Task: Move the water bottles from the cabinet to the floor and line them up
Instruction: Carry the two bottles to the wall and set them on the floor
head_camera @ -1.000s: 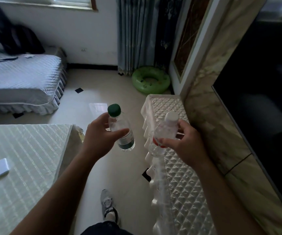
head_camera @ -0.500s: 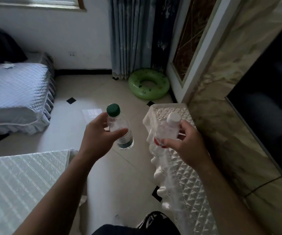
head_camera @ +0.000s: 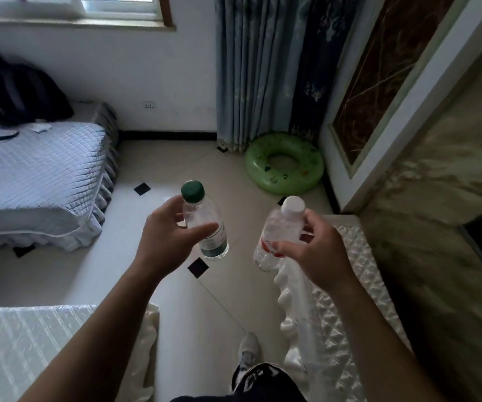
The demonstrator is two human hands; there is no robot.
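My left hand (head_camera: pixel 166 238) grips a clear water bottle with a green cap and green label (head_camera: pixel 205 220), held upright over the tiled floor (head_camera: pixel 228 303). A second clear bottle with a white cap and red label (head_camera: pixel 277 232) is held in my right hand (head_camera: pixel 313 250), tilted a little, just left of the cabinet's front corner. The low cabinet (head_camera: pixel 350 285) under a white quilted cover runs along the right wall, below my right forearm. Both bottles are in the air, about a hand's width apart.
A green inflatable ring (head_camera: pixel 284 163) lies on the floor by the blue curtain (head_camera: pixel 263 71). A bed (head_camera: pixel 37 181) stands at the left. A table with a white cover (head_camera: pixel 31 349) fills the lower left. My shoe (head_camera: pixel 248 352) shows in the aisle between table and cabinet.
The view has moved forward down the aisle toward the ring. The table has slid back to the lower left. Both hands keep their bottles and have come away from the cabinet top.
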